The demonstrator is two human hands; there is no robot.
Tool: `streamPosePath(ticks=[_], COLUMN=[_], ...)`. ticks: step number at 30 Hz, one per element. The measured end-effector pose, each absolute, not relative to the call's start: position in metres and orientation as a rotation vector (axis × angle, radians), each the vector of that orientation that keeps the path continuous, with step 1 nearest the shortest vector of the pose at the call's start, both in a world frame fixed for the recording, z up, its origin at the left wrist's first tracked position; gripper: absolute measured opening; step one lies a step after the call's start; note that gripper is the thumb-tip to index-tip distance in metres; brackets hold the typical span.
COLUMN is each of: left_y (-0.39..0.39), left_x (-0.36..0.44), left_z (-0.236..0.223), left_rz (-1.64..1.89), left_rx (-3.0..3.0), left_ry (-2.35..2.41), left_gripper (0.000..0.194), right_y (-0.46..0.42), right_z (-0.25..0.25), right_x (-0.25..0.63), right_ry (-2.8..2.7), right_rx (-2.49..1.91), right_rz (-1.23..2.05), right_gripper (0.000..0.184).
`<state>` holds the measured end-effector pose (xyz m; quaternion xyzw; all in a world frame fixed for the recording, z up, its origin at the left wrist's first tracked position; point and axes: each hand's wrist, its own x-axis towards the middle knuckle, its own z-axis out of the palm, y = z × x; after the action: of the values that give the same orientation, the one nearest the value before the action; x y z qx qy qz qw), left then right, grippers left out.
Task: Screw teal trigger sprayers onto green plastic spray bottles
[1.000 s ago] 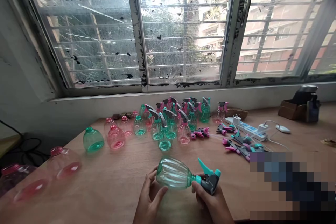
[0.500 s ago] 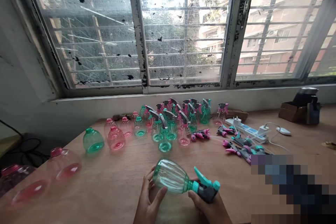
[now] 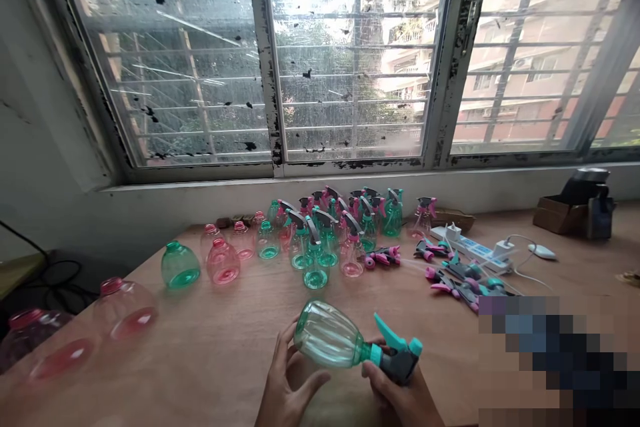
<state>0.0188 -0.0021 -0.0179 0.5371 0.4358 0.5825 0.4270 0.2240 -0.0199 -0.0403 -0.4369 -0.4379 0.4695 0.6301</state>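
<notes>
Ref pwr strip (image 3: pixel 473 250): green btl (image 3: pixel 330 337) nearer-left, spray head (image 3: pixel 400 365) on, tightness unclear, L hand (image 3: pixel 289 383) spread at base, R hand (image 3: pixel 395 395) pinching spray head; prob done, headed btls (image 3: pixel 315 275) left; to do, open btls (image 3: pixel 223 261) farther left, loose heads (image 3: pixel 454 288) in front.

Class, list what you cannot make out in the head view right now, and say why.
All in the head view:
Some fingertips of the left hand: hidden behind the green bottle.
Some fingers of the right hand: hidden behind the sprayer head.
Rear spray bottles: partly covered by nearer ones.
Lower right: masked by a pixelated block.
Brown item: cut off by the right edge.
</notes>
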Motion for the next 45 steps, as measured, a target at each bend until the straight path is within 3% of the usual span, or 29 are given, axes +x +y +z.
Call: streamPosePath(ticks=[13, 18, 27, 39, 45], left_y=[0.001, 0.0, -0.01, -0.006, -0.003], left_x=[0.016, 0.016, 0.024, 0.021, 0.021], left_z=[-0.016, -0.017, -0.002, -0.007, -0.011], left_rz=[1.424, 1.443, 1.415, 1.401, 1.463], left_rx=[1.256, 1.338, 1.203, 1.21, 1.252], left_ry=[1.049, 1.063, 1.049, 1.009, 1.024], left_gripper=[0.062, 0.056, 0.064, 0.064, 0.055], right_y=[-0.021, -0.023, -0.022, -0.024, -0.024], right_z=[-0.039, -0.03, -0.038, -0.031, -0.025], right_x=[0.221, 0.223, 0.22, 0.221, 0.223], right_ry=[-0.988, -0.905, -0.905, -0.946, -0.94], right_rx=[-1.036, -0.975, -1.004, -0.983, -0.967], right_rz=[1.077, 1.119, 1.086, 1.097, 1.101], right_gripper=[0.056, 0.05, 0.058, 0.051, 0.049])
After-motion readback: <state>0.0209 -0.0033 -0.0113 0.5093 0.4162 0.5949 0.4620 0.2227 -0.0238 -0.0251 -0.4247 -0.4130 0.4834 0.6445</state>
